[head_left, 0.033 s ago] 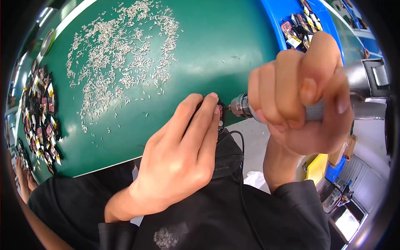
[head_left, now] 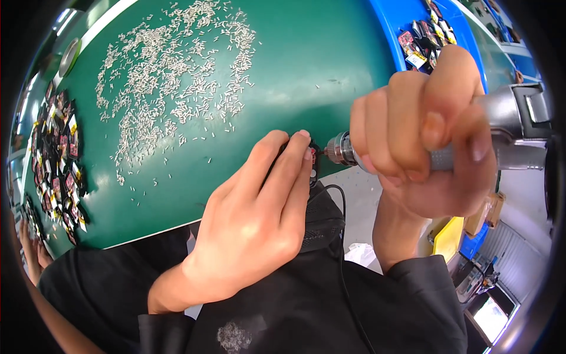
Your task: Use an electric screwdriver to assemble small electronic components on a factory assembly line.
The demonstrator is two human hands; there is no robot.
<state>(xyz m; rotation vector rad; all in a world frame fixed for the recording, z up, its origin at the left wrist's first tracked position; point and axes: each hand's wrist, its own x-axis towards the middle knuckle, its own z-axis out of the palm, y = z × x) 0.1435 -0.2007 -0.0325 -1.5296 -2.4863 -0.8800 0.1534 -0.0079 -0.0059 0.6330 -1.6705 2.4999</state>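
Note:
My left hand (head_left: 250, 221) is closed around a small black part (head_left: 313, 172) with a bit of red showing on its face. My fingers cover most of it, at the near edge of the green table. From the right, my right hand (head_left: 415, 138) wraps round a grey drill-like tool with a ridged metal chuck (head_left: 340, 148). The thin bit in the chuck points left at the part and meets or nearly meets it; contact cannot be made out. A silver metal fitting (head_left: 514, 115) shows beyond my right hand.
Many small whitish pins (head_left: 153, 76) lie scattered over the green table (head_left: 295, 59). A heap of black and red parts (head_left: 56, 165) lies at the left, and more sit in a blue tray (head_left: 389, 23). A black cable (head_left: 343, 265) runs over my lap. Another person's hand (head_left: 30, 248) shows far left.

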